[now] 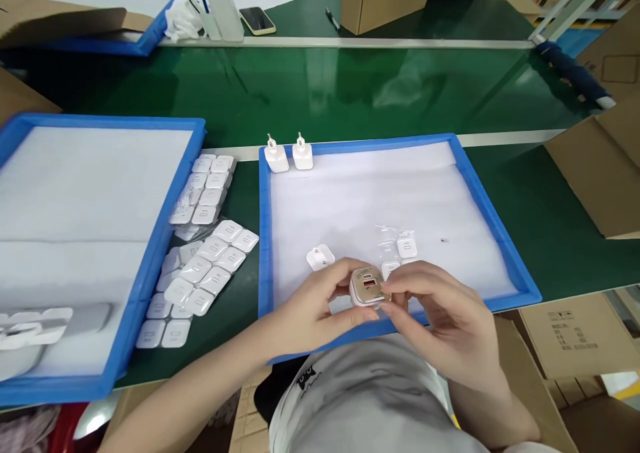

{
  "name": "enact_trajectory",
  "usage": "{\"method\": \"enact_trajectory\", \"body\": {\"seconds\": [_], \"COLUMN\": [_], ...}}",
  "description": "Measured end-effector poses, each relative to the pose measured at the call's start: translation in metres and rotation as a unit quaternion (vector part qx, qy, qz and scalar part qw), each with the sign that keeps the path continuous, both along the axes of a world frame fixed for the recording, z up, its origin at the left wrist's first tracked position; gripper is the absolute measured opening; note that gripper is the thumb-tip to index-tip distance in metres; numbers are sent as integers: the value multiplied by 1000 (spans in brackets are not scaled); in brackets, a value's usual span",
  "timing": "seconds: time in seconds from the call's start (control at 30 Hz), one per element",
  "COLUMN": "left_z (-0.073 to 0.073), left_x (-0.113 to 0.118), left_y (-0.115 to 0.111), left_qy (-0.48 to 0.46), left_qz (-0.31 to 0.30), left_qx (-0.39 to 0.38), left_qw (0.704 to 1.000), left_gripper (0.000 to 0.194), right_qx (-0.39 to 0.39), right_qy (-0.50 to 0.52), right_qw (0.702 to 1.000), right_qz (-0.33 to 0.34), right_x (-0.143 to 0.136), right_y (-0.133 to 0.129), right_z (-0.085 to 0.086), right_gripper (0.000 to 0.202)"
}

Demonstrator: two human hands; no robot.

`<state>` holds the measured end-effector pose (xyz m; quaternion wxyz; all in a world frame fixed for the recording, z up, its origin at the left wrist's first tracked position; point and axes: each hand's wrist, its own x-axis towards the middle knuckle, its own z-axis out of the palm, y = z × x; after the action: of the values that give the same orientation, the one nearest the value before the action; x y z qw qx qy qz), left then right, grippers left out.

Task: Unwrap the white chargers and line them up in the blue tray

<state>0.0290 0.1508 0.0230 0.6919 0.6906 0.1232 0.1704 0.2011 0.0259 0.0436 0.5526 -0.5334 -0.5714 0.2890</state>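
My left hand (pixel 320 306) is closed around a white USB charger (pixel 364 295), fingers behind it and thumb in front. The charger's upward-turned face is brownish gold, with ports that include a red-lined one. At its right edge my right hand (pixel 447 313) pinches with thumb and fingertips. Beneath the hands is a blue-rimmed tray (pixel 487 223) lined in white. Just beyond my left hand lies a white plug part (pixel 321 257) with two round marks. Clear plastic wrap with small white chargers (pixel 407 247) sits behind my right hand, partly hidden by it.
Two white plug chargers (pixel 302 154) stand at the tray's far left corner. Wrapped blocks of white chargers (pixel 214 263) lie between this tray and another blue-rimmed tray (pixel 196 133) on the left. Cardboard boxes (pixel 600 173) flank the right; a phone (pixel 257 21) lies farther back.
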Motion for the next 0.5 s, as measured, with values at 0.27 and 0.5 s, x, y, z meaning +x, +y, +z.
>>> {"method": "enact_trajectory", "body": {"seconds": [0.27,0.5], "left_z": [-2,-7], "left_x": [-5,-5], "left_y": [-2,2], "left_qy": [-67,-16], "left_qz": [11,-66], "left_qx": [-115,-204], "left_qw": [991,977], "left_gripper": [46,39], "right_qx": [21,62], "right_qy": [-49,-172], "right_qw": [998,983], "right_qz": [19,-29], "right_x": [8,-5], "right_y": [5,2], "right_z": [3,-9], "right_gripper": [43,39]}}
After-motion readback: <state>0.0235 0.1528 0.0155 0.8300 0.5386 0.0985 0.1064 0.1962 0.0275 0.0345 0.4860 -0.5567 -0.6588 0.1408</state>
